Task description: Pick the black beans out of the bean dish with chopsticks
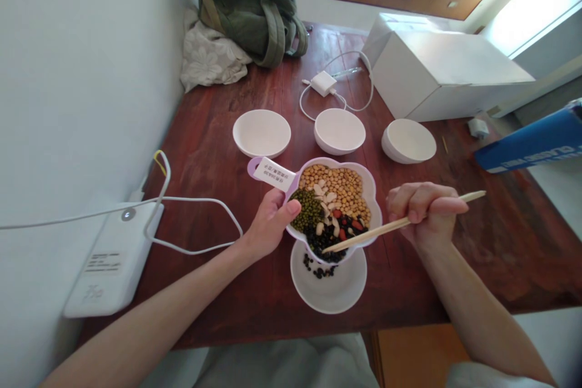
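Note:
My left hand (273, 221) grips the side of a flower-shaped tray (376, 206) with a purple handle and a paper label (274, 174). In the tray lie yellow soybeans (345, 185), green mung beans (308, 209), black beans (318, 241), and some pale and red nuts or beans. My right hand (427, 212) is closed round wooden chopsticks (377, 231), whose tips touch the black beans. Directly below the tray's near edge, a white bowl (328, 297) holds several black beans and is partly covered by the tray.
Three white bowls stand in a row behind the tray: left (262, 133), middle (339, 131), right (409, 141). A white power bank (116, 260) with cables lies left, a charger (323, 83) farther back. A white box (450, 66), blue package (531, 140) and green bag (254, 6) surround the table.

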Tool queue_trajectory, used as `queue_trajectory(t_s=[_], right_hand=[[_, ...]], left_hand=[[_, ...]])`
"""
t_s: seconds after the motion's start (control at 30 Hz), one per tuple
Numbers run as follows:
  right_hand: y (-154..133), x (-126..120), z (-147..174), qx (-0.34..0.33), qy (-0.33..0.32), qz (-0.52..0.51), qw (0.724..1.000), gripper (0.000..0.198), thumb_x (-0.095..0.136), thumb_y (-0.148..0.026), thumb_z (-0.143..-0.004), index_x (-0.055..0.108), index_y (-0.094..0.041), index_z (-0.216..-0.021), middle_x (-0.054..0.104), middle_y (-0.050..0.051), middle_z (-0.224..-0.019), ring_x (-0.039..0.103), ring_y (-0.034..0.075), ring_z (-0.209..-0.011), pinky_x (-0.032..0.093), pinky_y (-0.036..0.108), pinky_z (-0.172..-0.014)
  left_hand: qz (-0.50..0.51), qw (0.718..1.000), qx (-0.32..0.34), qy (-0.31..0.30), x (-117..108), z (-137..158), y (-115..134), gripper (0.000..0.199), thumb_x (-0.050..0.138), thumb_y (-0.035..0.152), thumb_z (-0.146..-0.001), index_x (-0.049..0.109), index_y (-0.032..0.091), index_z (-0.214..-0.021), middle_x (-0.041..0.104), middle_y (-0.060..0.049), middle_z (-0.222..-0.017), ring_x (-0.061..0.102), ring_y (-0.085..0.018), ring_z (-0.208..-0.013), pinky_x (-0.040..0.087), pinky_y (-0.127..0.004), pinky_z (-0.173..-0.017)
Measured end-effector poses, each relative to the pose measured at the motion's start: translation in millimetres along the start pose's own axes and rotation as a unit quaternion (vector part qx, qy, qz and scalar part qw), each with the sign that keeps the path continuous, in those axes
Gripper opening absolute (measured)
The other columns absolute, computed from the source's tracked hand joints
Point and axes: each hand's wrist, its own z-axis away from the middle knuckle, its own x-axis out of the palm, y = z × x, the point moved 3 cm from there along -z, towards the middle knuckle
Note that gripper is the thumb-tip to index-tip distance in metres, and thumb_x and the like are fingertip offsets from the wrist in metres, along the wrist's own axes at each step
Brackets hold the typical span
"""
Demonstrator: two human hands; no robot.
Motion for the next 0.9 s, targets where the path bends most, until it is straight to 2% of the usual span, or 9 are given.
queue_trajectory(t_s=[0.1,0.37,0.73,0.9], right_hand=[[1,0,1,0.010,0.009,-0.001,1.000,0.069,0.069,-0.073,-0.103,0.066,-0.022,-0.057,0.060,0.003,-0.046,0.052,0.016,-0.034,0.035,0.029,-0.037],[9,0,3,0.031,0.006,-0.019,0.999,0.070,0.068,-0.071,-0.104,0.065,-0.021,-0.056,0.063,0.003,-0.048,0.049,0.014,-0.033,0.035,0.028,-0.036],[12,0,4,0.040,0.012,-0.014,0.999,0.072,0.067,-0.072,-0.105,0.062,-0.020,-0.055,0.060,0.002,-0.047,0.050,0.013,-0.033,0.038,0.028,-0.038],[12,0,3,0.038,0.007,-0.033,0.999,0.071,0.066,-0.069,-0.106,0.063,-0.020,-0.055,0.061,0.002,-0.047,0.049,0.013,-0.033,0.036,0.028,-0.036]], left_hand=[[-0.001,1.000,0.004,-0.003,0,-1,0,0.084,0.084,0.085,-0.081,0.082,0.012,-0.123,0.086,-0.017,-0.106,0.083,-0.040,-0.109,0.068,-0.044,-0.090],[-0.003,1.000,0.007,0.006,-2,0,-2,0.085,0.084,0.084,-0.081,0.082,0.011,-0.124,0.086,-0.019,-0.114,0.081,-0.041,-0.114,0.068,-0.044,-0.091],[0.005,1.000,0.007,-0.009,-2,-1,-5,0.084,0.083,0.083,-0.083,0.081,0.011,-0.127,0.085,-0.019,-0.115,0.082,-0.041,-0.113,0.068,-0.045,-0.093],[-0.008,1.000,0.012,0.003,-4,-1,-6,0.085,0.081,0.084,-0.083,0.080,0.011,-0.125,0.085,-0.020,-0.118,0.081,-0.041,-0.113,0.067,-0.044,-0.092]])
